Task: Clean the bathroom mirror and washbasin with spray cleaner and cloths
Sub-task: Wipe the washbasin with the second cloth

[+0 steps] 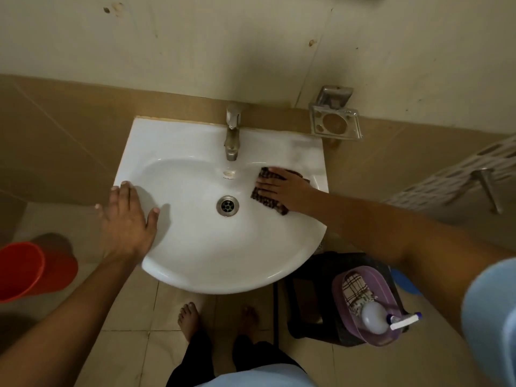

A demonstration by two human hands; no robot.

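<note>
A white washbasin [201, 247] hangs on the wall below a metal tap [232, 135], with a steel drain [227, 205] at its middle. My right hand [287, 188] lies flat with straight fingers on a dark checked cloth [265, 195], pressing it against the basin's inner right slope. My left hand [127, 219] rests open on the basin's left rim, fingers spread. A white spray bottle [375, 318] with a blue-tipped nozzle lies in a purple tub [388, 289] beside a light checked cloth [356, 289]. The mirror is out of view.
The purple tub sits on a dark stool [315, 303] right of the basin. A red bucket [30, 269] stands on the floor at left. An empty metal holder [335, 121] is fixed to the wall. A white perforated basket [458, 177] is at right. My bare feet [190, 319] stand below.
</note>
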